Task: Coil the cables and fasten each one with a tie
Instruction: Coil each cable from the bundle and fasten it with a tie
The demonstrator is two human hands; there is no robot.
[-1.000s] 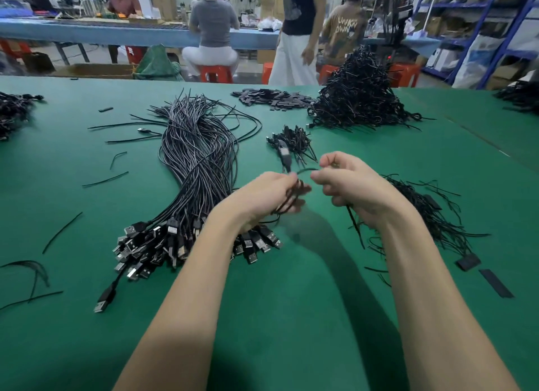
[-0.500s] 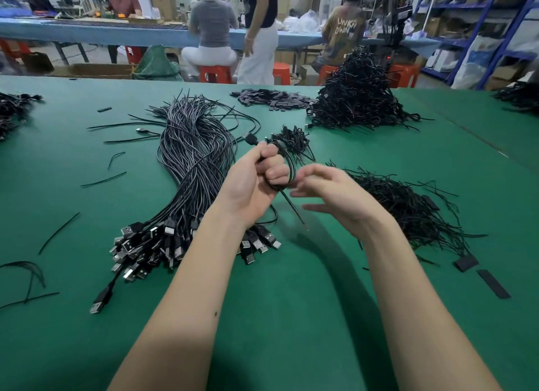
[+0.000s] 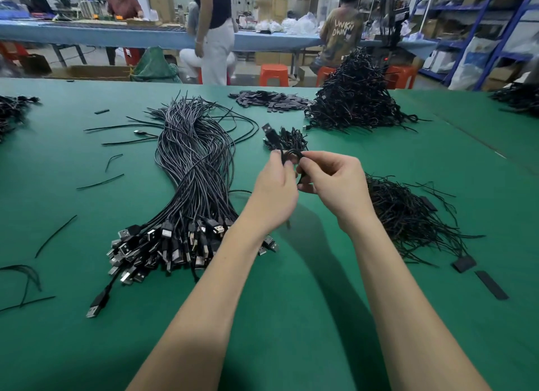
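Above the middle of the green table, my left hand grips a small coiled black USB cable, whose plug sticks up past my fingers. My right hand pinches the same coil from the right, fingertips on its rim. A thick bundle of uncoiled black USB cables lies to the left, plugs toward me. Loose black ties are heaped to the right of my right wrist. Whether a tie is on the coil is hidden by my fingers.
A tall heap of coiled cables stands at the back right, with a small cluster of coiled cables before it. Flat black strips lie at the back. Stray ties dot the left side. People work at a blue bench beyond.
Both hands have risen and moved away from me with the coil. My right hand, fingers spread half a second ago, now pinches the coil's rim. A person in the background has walked left.
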